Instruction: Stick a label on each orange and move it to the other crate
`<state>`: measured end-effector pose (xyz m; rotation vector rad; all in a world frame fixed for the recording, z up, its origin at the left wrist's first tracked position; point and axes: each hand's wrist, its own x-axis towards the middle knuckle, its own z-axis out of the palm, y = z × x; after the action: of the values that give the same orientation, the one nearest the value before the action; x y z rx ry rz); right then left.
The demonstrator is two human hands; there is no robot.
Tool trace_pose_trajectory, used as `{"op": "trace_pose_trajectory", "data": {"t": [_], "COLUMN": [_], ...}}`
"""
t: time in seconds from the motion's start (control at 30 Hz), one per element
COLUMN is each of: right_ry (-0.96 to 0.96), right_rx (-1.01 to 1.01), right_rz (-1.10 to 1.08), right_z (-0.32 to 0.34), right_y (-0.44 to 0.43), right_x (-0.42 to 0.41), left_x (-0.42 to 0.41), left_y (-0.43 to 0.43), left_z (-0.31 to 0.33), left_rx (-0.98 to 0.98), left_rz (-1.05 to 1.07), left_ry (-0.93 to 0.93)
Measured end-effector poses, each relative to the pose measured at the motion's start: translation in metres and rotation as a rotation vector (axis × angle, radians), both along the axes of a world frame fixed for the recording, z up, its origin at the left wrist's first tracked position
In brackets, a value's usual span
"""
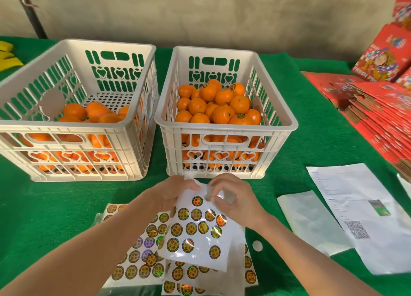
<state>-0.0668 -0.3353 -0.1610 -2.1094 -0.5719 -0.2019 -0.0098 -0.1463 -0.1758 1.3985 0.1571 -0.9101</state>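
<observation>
Green felt covers the worktop (300,129) below a bare wall (200,18), red cartons (382,122) stacked at right. The left hand (171,195) has its grip closed on the raised sticker sheet (200,235); the right hand (235,200) pinches a label (208,199) near its top. Peeling is the step; next probably calls for an orange (75,110) from the left crate (66,126), bound for the right crate (224,130)

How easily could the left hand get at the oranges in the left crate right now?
Probably yes, once freed: the oranges lie in the open-topped left crate, with nothing between it and the left hand, but that hand holds the sticker sheet.
</observation>
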Motion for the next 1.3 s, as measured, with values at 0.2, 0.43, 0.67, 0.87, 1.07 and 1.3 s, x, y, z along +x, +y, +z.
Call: {"op": "trace_pose_trajectory", "data": {"t": [0.2, 0.43, 0.67, 0.87, 1.07, 1.3], "right_ry": [0.267, 0.158, -0.201, -0.234, -0.044, 0.022], "right_rx": [0.208, 0.282, 0.428, 0.3, 0.03, -0.235], "right_rz": [-0.112, -0.082, -0.066, -0.112, -0.113, -0.2], "right_z": [0.02, 0.047, 0.101, 0.114, 0.101, 0.083], "right_y": [-0.003, 0.027, 0.106, 0.219, 0.279, 0.279], "right_x": [0.008, 0.02, 0.059, 0.133, 0.189, 0.203], "left_x": [-0.006, -0.012, -0.005, 0.03, 0.103, 0.205], "left_y": [-0.007, 0.008, 0.092, 0.173, 0.238, 0.258], "left_z": [-0.011, 0.01, 0.098, 0.128, 0.127, 0.101], "left_rx": [0.301, 0.626, 0.491, 0.462, 0.564, 1.201], "left_rz": [-0.195, -0.262, 0.221, 0.562, 0.746, -0.243], "left_ry": [-0.283, -0.864, -1.218, -1.164, -1.032, -0.829]}}
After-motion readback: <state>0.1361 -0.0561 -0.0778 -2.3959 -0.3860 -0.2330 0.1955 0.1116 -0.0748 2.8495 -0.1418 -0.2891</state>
